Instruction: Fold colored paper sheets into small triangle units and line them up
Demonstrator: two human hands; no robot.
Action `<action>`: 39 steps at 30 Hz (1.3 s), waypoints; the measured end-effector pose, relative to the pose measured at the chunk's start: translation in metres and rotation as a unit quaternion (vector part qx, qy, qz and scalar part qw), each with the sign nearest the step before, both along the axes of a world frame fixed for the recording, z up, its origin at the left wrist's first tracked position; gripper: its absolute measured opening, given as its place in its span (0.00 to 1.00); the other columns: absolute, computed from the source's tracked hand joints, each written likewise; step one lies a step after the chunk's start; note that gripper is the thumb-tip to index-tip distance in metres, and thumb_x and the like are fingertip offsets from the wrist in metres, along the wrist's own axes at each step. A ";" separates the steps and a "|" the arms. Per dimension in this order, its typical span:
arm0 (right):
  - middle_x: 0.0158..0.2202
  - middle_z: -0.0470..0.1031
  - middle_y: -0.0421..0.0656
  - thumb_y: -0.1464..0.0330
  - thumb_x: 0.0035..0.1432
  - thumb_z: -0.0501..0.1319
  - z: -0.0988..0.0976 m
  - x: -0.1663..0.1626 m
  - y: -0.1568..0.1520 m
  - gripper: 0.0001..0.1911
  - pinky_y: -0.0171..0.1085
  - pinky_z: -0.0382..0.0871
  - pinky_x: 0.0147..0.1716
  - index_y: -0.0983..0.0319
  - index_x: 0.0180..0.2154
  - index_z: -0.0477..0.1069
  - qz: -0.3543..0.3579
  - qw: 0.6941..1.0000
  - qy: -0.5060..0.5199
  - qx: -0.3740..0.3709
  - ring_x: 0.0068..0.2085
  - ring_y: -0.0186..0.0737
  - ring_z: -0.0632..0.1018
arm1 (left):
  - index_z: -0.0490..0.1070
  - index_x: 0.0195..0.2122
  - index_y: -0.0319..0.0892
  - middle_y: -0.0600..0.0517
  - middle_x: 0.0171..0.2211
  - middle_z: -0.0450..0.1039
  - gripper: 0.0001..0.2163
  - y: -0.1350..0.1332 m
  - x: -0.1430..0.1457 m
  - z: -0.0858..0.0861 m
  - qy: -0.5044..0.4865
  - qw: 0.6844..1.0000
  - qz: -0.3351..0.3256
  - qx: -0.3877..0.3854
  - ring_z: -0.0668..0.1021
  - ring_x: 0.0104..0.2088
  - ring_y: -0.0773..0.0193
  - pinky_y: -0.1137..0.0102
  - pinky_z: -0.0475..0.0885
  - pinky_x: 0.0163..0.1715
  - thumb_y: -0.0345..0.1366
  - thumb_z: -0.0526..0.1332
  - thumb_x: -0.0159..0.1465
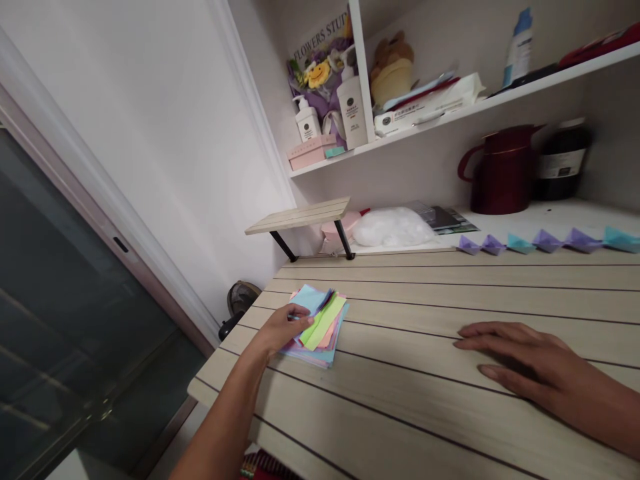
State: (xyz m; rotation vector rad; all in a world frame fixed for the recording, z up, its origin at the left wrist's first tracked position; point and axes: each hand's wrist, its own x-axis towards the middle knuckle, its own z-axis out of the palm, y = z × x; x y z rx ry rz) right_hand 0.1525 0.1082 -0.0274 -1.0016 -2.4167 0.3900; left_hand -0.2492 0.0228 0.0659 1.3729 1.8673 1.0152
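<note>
My left hand (pixel 281 328) rests on a stack of coloured paper squares (pixel 320 325) near the left end of the wooden table (pixel 400 400). Its fingers pinch the top sheets, a blue one among them. My right hand (pixel 520 360) lies flat on the table at the right, fingers stretched out, holding nothing. A row of folded paper boats (pixel 545 241), purple and teal, lines the far edge of the table.
A small wooden riser (pixel 300 217) stands at the back left. Beyond it lie a white plastic bag (pixel 393 227), a dark red jug (pixel 500 170) and a dark jar (pixel 563 160). Wall shelves hold pump bottles (pixel 351 107) and a flower bouquet (pixel 320 73). A glass door (pixel 75 300) is at left.
</note>
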 end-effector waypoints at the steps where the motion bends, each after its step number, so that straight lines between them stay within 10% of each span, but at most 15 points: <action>1: 0.55 0.71 0.45 0.51 0.58 0.55 -0.001 0.000 0.000 0.21 0.56 0.63 0.55 0.47 0.51 0.72 0.001 1.000 0.001 -0.003 0.56 0.55 0.71 | 0.73 0.29 0.38 0.56 0.24 0.65 0.20 0.000 0.000 -0.001 -0.001 1.000 0.006 0.004 0.65 0.25 0.69 0.75 0.57 0.25 0.51 0.68 0.46; 14: 0.55 0.71 0.42 0.51 0.59 0.55 0.000 0.000 0.000 0.20 0.54 0.64 0.55 0.44 0.51 0.71 0.007 1.000 -0.003 0.004 0.56 0.54 0.71 | 0.62 0.16 0.41 0.60 0.16 0.53 0.23 -0.009 0.006 -0.007 -0.023 0.998 0.026 0.050 0.57 0.19 0.72 0.74 0.53 0.21 0.56 0.66 0.44; 21: 0.55 0.71 0.42 0.52 0.60 0.54 0.000 0.000 0.000 0.20 0.53 0.64 0.55 0.45 0.51 0.71 0.008 1.000 -0.009 0.011 0.57 0.53 0.70 | 0.67 0.12 0.39 0.48 0.25 0.75 0.25 -0.012 0.010 -0.011 0.026 0.998 0.029 0.052 0.70 0.23 0.66 0.71 0.61 0.25 0.56 0.58 0.55; 27: 0.55 0.71 0.42 0.51 0.59 0.55 -0.002 0.000 0.002 0.20 0.53 0.65 0.54 0.45 0.51 0.71 0.007 1.000 -0.003 0.008 0.56 0.53 0.71 | 0.72 0.18 0.39 0.49 0.25 0.75 0.16 -0.010 0.011 -0.013 0.117 0.988 0.048 0.087 0.74 0.29 0.61 0.69 0.66 0.32 0.45 0.59 0.57; 34: 0.55 0.70 0.44 0.50 0.58 0.55 -0.006 0.002 0.003 0.21 0.54 0.63 0.55 0.45 0.51 0.72 0.004 1.000 0.001 -0.002 0.56 0.54 0.70 | 0.77 0.37 0.48 0.48 0.51 0.72 0.08 -0.028 0.012 0.019 0.433 0.873 -0.160 0.157 0.72 0.52 0.55 0.57 0.61 0.52 0.31 0.59 0.61; 39: 0.56 0.70 0.44 0.50 0.58 0.55 -0.008 0.003 0.004 0.20 0.52 0.63 0.56 0.45 0.50 0.72 0.006 1.000 -0.003 0.002 0.57 0.52 0.69 | 0.76 0.43 0.47 0.45 0.54 0.71 0.09 -0.035 0.004 0.013 0.458 0.866 -0.170 0.106 0.72 0.53 0.53 0.55 0.62 0.53 0.33 0.61 0.62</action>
